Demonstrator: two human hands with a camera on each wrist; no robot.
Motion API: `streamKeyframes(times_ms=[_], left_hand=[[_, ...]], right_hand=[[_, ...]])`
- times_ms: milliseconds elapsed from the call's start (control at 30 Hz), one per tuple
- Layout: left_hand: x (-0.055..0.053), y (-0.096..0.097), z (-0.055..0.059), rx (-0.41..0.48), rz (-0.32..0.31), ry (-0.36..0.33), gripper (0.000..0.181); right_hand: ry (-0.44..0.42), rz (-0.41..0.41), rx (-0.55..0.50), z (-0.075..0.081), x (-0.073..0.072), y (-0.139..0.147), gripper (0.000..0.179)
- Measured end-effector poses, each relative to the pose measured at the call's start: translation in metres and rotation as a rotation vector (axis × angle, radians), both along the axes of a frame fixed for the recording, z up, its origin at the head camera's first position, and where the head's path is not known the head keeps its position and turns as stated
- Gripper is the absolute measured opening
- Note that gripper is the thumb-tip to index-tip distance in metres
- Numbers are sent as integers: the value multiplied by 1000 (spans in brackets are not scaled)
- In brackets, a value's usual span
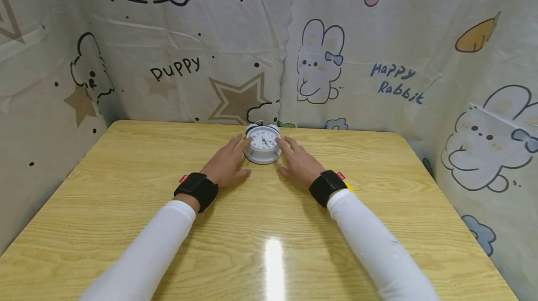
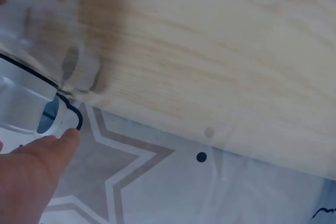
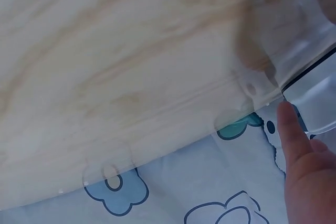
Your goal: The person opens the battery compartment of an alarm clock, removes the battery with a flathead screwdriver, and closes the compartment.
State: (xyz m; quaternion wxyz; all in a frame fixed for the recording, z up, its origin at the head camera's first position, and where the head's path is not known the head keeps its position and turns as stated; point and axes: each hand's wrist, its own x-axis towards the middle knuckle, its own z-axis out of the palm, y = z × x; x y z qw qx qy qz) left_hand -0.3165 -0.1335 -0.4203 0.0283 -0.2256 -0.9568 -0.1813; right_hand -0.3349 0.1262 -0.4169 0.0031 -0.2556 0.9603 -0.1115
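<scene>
White sleeves reach in closest to us, one along each side of our view. Between the hands we see the clock, upright on the desk, with two bells on top. Its dial carries ordinary numerals, 12 uppermost; any smaller print we cannot read.

Our left grip is at the clock's left flank and our right grip at its right. Both bare hands are spread, fingers extended and thumbs held apart, clamped on nothing. Fingertips overlap the dial's sides in the head view, and both wrist views show a finger just beside the casing; whether skin touches it we cannot tell. The thumbs lie nearer us than the clock.

Each wrist wears a black strap bearing a red tag, its lettering too small to make out.

The clock is near the desk's back edge, well apart from both side edges. Bare wood runs toward us between the forearms, with a bright streak of reflected light, and extends outward past each arm.

Behind hangs a printed cloth, where we read "PUPPY" and "Happy Rabbit" among dogs, rabbits, stars and cherries.
</scene>
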Motion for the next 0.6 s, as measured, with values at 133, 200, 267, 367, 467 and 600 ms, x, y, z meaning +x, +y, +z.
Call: streamKeyframes(times_ms=[133, 200, 267, 367, 467, 600], left_hand=[[-3, 3, -2, -21, -3, 5, 90], [-5, 4, -3, -34, -2, 2, 89], [-6, 6, -4, -46, -1, -2, 87], [-9, 8, -5, -61, -6, 7, 84], [-12, 10, -6, -64, -2, 16, 83], [-15, 15, -6, -55, -2, 18, 84]], right_hand=[[-10, -10, -10, -2, -2, -2, 84], [-14, -15, -13, -4, -4, -4, 84], [-12, -19, -18, -5, -6, -5, 84], [-6, -16, -23, -6, -9, -9, 85], [-2, -7, -29, -7, -11, -12, 85], [-7, 3, -24, -7, -15, -14, 85]])
